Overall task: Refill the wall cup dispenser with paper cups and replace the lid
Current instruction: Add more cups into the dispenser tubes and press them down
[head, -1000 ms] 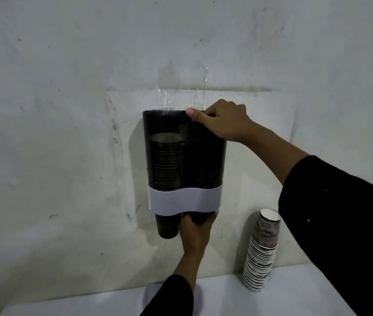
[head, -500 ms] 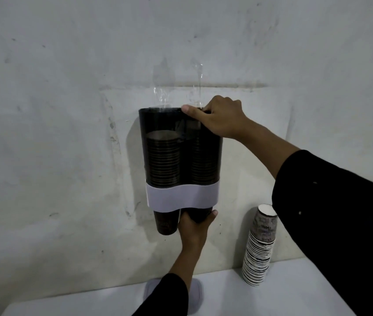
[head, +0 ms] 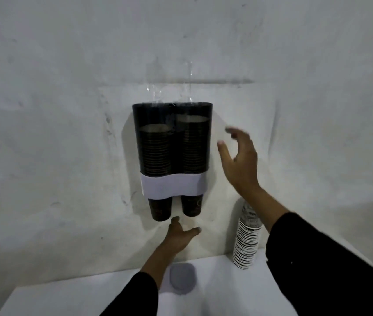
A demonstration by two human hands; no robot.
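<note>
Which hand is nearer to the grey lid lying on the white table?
Left. The left hand is open just above the grey lid, below the dispenser. The right hand is open much higher, beside the dispenser's right side.

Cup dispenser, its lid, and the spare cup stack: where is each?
Cup dispenser (head: 172, 142), head view, on its dark front wall.
Lid (head: 182, 280), head view, centre of the grey piece lying on the counter.
Spare cup stack (head: 247, 242), head view, mid-stack.

Scuffed white wall (head: 67, 110) — dim light — white table (head: 67, 299) below
</note>
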